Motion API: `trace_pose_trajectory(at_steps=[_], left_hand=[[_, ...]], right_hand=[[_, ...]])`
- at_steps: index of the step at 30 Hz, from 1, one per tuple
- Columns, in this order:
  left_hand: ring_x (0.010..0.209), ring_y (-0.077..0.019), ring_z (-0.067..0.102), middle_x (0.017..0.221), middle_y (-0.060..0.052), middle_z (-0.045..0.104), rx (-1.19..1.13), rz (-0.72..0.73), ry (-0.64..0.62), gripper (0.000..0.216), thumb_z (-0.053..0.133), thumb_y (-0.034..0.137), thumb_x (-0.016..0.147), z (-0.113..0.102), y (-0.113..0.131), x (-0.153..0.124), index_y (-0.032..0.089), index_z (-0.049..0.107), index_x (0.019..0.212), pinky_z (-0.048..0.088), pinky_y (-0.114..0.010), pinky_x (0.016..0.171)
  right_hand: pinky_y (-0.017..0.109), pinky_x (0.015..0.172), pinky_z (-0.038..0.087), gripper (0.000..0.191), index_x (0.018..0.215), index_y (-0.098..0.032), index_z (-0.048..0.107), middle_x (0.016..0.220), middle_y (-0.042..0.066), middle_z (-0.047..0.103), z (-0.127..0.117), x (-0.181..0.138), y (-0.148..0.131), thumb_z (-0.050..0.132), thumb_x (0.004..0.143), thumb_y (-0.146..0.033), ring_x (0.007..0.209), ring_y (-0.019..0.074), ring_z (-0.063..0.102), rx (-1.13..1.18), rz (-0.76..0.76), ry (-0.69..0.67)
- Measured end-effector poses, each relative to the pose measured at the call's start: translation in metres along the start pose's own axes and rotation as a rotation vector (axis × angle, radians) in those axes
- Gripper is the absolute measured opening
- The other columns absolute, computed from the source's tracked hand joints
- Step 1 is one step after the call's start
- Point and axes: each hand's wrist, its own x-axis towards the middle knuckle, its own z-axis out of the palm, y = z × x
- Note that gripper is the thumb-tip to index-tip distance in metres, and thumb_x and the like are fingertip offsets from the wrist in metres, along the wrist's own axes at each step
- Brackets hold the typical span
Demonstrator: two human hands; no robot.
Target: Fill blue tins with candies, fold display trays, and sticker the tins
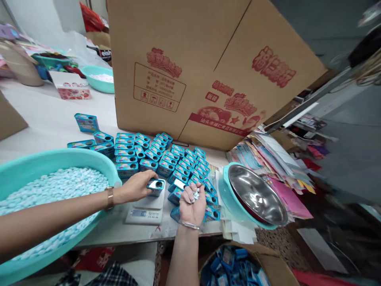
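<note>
My left hand (pixel 137 186) grips a small blue tin (pixel 156 187) that stands on a small white digital scale (pixel 145 209). My right hand (pixel 192 205) is palm up just right of the scale, its fingers curled round a few small white candies (pixel 195 195). Rows of the same blue tins (pixel 162 159) cover the table behind both hands, and a few lie under my right hand. A gold bracelet sits on my left wrist and a thin one on my right.
A big teal basin (pixel 18 174) full of pale candies sits at the left. A steel bowl (pixel 256 192) in a teal basin lies at the right, beside stacked paper packets (pixel 268 159). A large cardboard box (pixel 202 67) stands behind. Below, an open carton (pixel 235 266) holds blue tins.
</note>
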Motion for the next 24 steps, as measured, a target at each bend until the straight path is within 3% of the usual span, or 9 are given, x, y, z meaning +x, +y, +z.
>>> trace_pose_trajectory(at_steps=[4,6,8,11,15,19,24], left_hand=[[0.12,-0.0298,0.055,0.131,-0.014,0.056,0.025,0.09,0.041,0.06,0.065,0.023,0.076,-0.003,0.001,-0.01,0.019,0.046,0.132,0.046,-0.043,0.1],[0.136,-0.0315,0.04,0.147,-0.017,0.042,0.013,0.134,0.122,0.08,0.07,0.034,0.077,-0.019,0.0,-0.022,0.019,0.03,0.145,0.037,-0.048,0.11],[0.141,-0.0307,0.033,0.152,-0.016,0.036,-0.016,0.113,0.201,0.087,0.069,0.046,0.079,-0.041,-0.003,-0.038,0.021,0.024,0.149,0.031,-0.049,0.115],[0.133,-0.0288,0.044,0.147,-0.012,0.046,-0.103,-0.039,0.284,0.075,0.065,0.054,0.082,-0.071,-0.011,-0.064,0.023,0.036,0.144,0.04,-0.047,0.109],[0.113,-0.0217,0.06,0.129,-0.003,0.062,-0.169,-0.181,0.415,0.051,0.058,0.054,0.086,-0.089,-0.021,-0.087,0.023,0.055,0.126,0.051,-0.038,0.096],[0.108,-0.0185,0.063,0.118,0.0,0.067,-0.255,-0.156,0.416,0.041,0.054,0.051,0.088,-0.085,-0.021,-0.087,0.025,0.059,0.119,0.052,-0.034,0.092],[0.113,-0.0205,0.06,0.121,-0.004,0.066,-0.325,-0.077,0.337,0.041,0.061,0.045,0.087,-0.068,-0.009,-0.066,0.025,0.058,0.123,0.051,-0.038,0.095]], right_hand=[[0.013,0.037,0.024,0.016,0.081,-0.02,0.052,0.061,-0.01,0.039,-0.002,0.002,0.003,0.062,0.085,-0.032,0.04,0.0029,0.029,-0.148,-0.008,-0.045],[0.014,0.039,0.028,0.017,0.079,-0.02,0.051,0.06,-0.01,0.038,0.001,0.005,0.007,0.06,0.086,-0.032,0.043,0.0038,0.033,-0.196,-0.004,-0.035],[0.014,0.044,0.034,0.018,0.075,-0.02,0.049,0.06,-0.009,0.04,0.004,0.009,0.012,0.059,0.086,-0.031,0.048,0.0049,0.04,-0.197,0.012,0.011],[0.014,0.047,0.037,0.018,0.074,-0.02,0.047,0.059,-0.009,0.041,0.008,0.017,0.021,0.056,0.087,-0.029,0.051,0.0056,0.044,-0.126,0.056,0.094],[0.014,0.037,0.024,0.016,0.077,-0.02,0.048,0.056,-0.01,0.038,0.012,0.028,0.033,0.053,0.089,-0.03,0.042,0.0051,0.033,-0.067,0.121,0.083],[0.015,0.035,0.02,0.02,0.077,-0.021,0.047,0.055,-0.011,0.036,0.015,0.034,0.041,0.052,0.091,-0.034,0.039,0.005,0.028,-0.151,0.108,0.044],[0.016,0.034,0.02,0.022,0.079,-0.021,0.047,0.054,-0.011,0.035,0.021,0.035,0.047,0.049,0.093,-0.037,0.038,0.0052,0.028,-0.226,0.055,0.104]])
